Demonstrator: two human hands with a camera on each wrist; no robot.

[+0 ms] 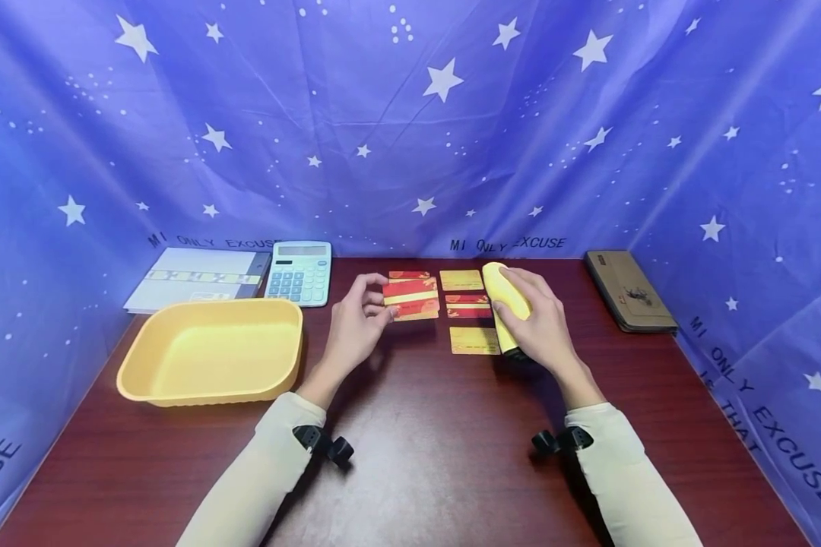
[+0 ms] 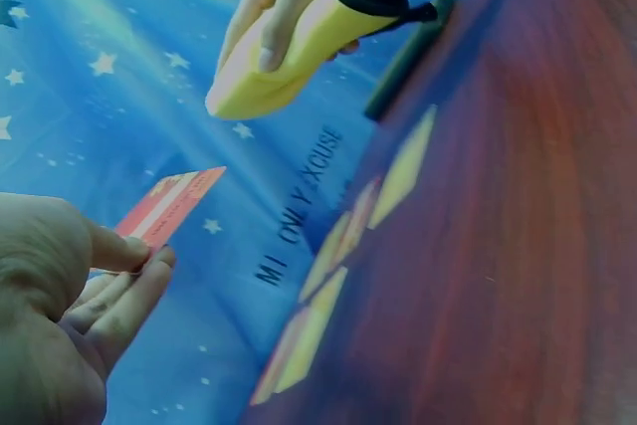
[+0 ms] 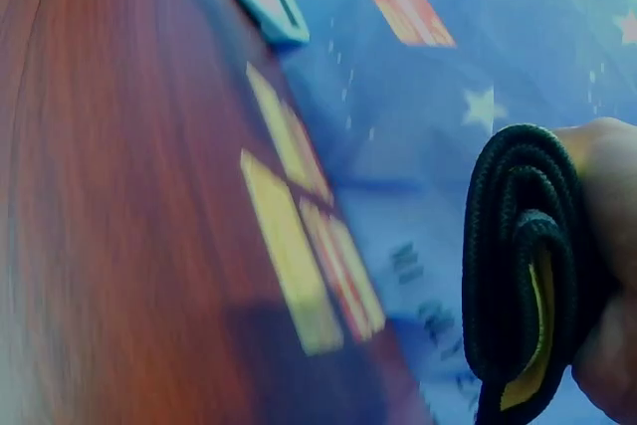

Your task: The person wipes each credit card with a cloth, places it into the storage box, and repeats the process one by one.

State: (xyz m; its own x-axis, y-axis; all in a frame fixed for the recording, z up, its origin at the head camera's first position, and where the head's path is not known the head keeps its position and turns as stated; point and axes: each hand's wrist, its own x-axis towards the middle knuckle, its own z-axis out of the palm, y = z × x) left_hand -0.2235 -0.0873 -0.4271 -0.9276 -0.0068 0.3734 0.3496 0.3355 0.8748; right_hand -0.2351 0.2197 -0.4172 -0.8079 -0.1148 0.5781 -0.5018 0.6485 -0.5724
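My left hand (image 1: 357, 323) pinches a red card with a pale gold stripe (image 2: 177, 204) between thumb and fingers, raised above the table. In the head view the card overlaps other cards lying beneath it. My right hand (image 1: 539, 325) grips a rolled cloth (image 1: 505, 298), yellow outside, with black folded layers showing at its near end in the right wrist view. Just left of the cloth lie a gold card (image 1: 461, 280), a red striped card (image 1: 468, 306) and another gold card (image 1: 475, 341), in a column. The rolled cloth stands off the table in the left wrist view.
A yellow plastic basin (image 1: 208, 393) stands at the left. Behind it are a white notebook (image 1: 191, 277) and a light blue calculator (image 1: 298, 273). A brown wallet (image 1: 628, 290) lies at the back right, by the blue starry curtain (image 1: 383, 137).
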